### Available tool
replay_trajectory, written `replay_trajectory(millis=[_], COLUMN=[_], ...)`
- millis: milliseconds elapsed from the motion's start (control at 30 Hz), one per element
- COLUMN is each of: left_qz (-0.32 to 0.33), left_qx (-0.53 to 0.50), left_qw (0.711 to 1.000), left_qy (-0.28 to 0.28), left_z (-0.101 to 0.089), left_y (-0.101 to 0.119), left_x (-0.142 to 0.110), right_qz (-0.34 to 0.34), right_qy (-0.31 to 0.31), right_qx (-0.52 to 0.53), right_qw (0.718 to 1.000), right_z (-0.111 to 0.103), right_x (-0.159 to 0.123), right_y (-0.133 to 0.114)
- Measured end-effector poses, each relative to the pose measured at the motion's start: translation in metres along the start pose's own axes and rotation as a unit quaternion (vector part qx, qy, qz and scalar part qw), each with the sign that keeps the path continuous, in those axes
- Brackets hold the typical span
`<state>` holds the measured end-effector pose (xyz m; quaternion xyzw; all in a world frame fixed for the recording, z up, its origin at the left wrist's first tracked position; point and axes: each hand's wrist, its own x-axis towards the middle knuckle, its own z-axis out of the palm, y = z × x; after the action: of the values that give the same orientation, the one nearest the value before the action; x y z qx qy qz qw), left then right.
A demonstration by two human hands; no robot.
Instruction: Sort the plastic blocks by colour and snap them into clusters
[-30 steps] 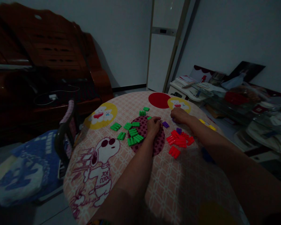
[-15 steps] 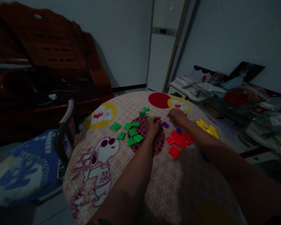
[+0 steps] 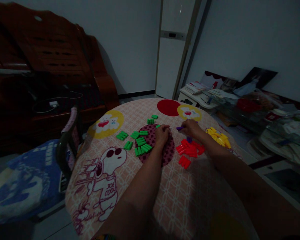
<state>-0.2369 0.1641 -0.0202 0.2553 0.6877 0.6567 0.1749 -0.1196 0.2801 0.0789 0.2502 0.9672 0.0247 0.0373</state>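
My right hand (image 3: 191, 128) has its fingers pinched around a purple plastic block (image 3: 180, 128) just above the table. My left hand (image 3: 162, 134) is over the dark red patterned circle on the cloth, its fingers curled together; whether anything is in them is hidden. Green ribbed plastic blocks (image 3: 140, 141) lie in a loose group left of my left hand. A small pile of red blocks (image 3: 190, 148) rests below my right hand, with another purple block (image 3: 189, 139) at its upper edge. Yellow blocks (image 3: 218, 136) are heaped beyond my right forearm.
A patterned tablecloth (image 3: 175, 196) covers the round table. On the left are a chair (image 3: 68, 143) and a wooden bench (image 3: 52, 50). A cluttered glass-topped stand (image 3: 230, 106) runs along the right. A tall white cabinet-like unit (image 3: 171, 63) stands at the back.
My right hand has come down and slightly right onto the purple block that lay between my hands and now holds it, tilted. My left hand stays in about the same place.
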Motion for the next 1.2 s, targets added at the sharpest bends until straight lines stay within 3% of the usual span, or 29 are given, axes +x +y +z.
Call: replay_trajectory(millis=[167,333,567,833,1100,1200], left_qz=[-0.006,-0.009,0.009,-0.002,-0.007,-0.001], left_qx=[-0.016,-0.01,0.017,-0.001,0.006,0.01], left_qw=[1.0,1.0,1.0,1.0,1.0,1.0], left_qy=[-0.005,-0.007,-0.003,-0.008,-0.009,-0.012], left_z=[0.001,0.001,0.002,0.003,0.001,0.001], left_y=[0.0,-0.002,-0.006,-0.006,-0.001,-0.001], left_x=[-0.001,-0.001,0.003,0.003,0.0,0.0], right_qz=[0.09,0.133,0.121,0.137,0.172,0.158], right_qy=[0.018,-0.022,-0.01,0.071,0.053,0.011], right_qx=[-0.033,-0.07,-0.067,-0.005,-0.055,-0.058], right_qw=[0.995,0.988,0.99,0.988,0.982,0.986], right_z=[-0.013,-0.003,0.014,0.021,0.012,0.012], right_x=[-0.015,-0.022,-0.021,-0.028,-0.037,-0.039], right_y=[0.043,0.061,0.065,0.064,0.055,0.044])
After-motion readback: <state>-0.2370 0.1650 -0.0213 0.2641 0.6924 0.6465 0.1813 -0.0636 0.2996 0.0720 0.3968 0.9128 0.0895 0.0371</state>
